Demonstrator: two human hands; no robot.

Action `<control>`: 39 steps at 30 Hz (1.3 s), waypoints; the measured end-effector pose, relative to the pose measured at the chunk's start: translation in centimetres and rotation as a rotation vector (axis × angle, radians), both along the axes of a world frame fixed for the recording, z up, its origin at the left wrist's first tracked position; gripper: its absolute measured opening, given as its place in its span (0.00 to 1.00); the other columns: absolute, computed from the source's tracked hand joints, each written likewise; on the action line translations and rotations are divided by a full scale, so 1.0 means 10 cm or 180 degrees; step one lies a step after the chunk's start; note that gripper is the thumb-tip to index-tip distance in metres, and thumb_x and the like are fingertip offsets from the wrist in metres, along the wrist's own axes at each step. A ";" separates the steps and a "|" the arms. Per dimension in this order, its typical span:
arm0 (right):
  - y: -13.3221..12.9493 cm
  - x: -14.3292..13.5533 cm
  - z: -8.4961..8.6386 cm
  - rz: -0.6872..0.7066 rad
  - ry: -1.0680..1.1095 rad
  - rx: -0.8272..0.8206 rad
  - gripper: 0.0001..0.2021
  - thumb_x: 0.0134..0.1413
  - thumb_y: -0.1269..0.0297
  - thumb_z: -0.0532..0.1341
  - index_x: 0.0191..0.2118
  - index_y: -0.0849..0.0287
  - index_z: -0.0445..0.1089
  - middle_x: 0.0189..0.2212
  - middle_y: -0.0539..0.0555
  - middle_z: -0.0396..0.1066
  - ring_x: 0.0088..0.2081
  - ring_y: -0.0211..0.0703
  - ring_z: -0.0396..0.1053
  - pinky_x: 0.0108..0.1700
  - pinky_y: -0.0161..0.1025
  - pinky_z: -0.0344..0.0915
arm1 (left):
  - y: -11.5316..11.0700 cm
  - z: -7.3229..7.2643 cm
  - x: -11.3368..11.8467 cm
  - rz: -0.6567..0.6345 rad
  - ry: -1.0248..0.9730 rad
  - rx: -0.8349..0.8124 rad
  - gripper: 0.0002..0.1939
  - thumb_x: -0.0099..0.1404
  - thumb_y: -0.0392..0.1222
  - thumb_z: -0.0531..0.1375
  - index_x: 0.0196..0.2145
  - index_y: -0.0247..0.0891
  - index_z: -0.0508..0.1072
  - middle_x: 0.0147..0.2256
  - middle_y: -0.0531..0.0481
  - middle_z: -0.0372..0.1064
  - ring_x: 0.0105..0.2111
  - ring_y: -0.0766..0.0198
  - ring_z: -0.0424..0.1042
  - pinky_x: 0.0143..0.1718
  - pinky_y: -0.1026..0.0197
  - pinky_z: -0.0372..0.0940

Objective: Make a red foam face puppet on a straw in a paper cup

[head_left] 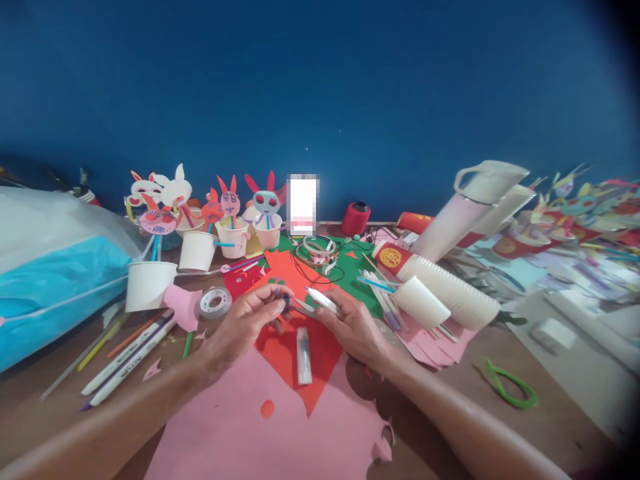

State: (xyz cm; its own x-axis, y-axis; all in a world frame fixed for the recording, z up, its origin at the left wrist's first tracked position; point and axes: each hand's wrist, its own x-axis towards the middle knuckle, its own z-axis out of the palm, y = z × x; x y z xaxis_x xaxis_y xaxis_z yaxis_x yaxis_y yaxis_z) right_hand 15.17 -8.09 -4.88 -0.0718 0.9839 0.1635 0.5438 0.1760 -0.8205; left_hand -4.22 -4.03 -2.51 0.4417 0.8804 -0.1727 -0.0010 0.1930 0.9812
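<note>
My right hand (353,320) is closed around a white marker (323,299), its bluish tip pointing up and left. A thin grey pointed piece (303,307), perhaps a scissor blade, juts out from the same fingers. Just left of it, my left hand (263,308) pinches a small dark blue piece (287,302) whose kind I cannot make out. Both hands hover above red paper (320,373). On that paper, below the hands, lies a clear tube with a white end (303,357). Pink paper (220,427) with a ragged cut edge spreads beneath.
Paper bunny figures (267,202) stand in white cups (150,287) at the back left. Near my left hand are a tape roll (215,303) and markers (130,360). Stacked paper cups (450,287), a tall jug (465,207) and a green pipe cleaner (510,387) occupy the right.
</note>
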 end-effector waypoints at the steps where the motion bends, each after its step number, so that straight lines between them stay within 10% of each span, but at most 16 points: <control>1: 0.00 0.04 0.04 0.0068 -0.0206 0.0011 0.10 0.55 0.58 0.53 0.37 0.58 0.65 0.25 0.48 0.66 0.24 0.36 0.61 0.26 0.32 0.55 | 0.02 0.00 -0.02 -0.0003 0.0104 0.0063 0.10 0.57 0.42 0.58 0.38 0.37 0.70 0.31 0.51 0.68 0.28 0.68 0.66 0.28 0.66 0.62; 15: 0.02 0.18 0.14 -0.0007 -0.1029 0.0963 0.07 0.56 0.61 0.54 0.33 0.58 0.66 0.27 0.51 0.69 0.31 0.39 0.66 0.33 0.33 0.57 | 0.14 -0.01 -0.10 -0.0163 0.0444 0.0065 0.14 0.55 0.45 0.60 0.38 0.35 0.72 0.21 0.55 0.60 0.19 0.73 0.55 0.18 0.68 0.49; 39: -0.04 0.07 0.11 0.0360 -0.1209 0.0742 0.10 0.57 0.60 0.53 0.34 0.58 0.67 0.28 0.52 0.70 0.28 0.37 0.66 0.29 0.31 0.57 | 0.03 -0.01 -0.05 -0.0626 0.1076 0.0807 0.12 0.59 0.44 0.55 0.37 0.39 0.74 0.30 0.51 0.69 0.27 0.67 0.63 0.27 0.65 0.57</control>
State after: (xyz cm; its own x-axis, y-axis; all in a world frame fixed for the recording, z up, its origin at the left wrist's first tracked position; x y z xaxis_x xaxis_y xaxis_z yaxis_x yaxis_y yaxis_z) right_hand 15.88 -8.44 -3.82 -0.2744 0.9065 0.3208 0.7652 0.4079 -0.4981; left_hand -4.70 -3.72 -2.61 0.5603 0.8186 -0.1260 0.3397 -0.0884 0.9364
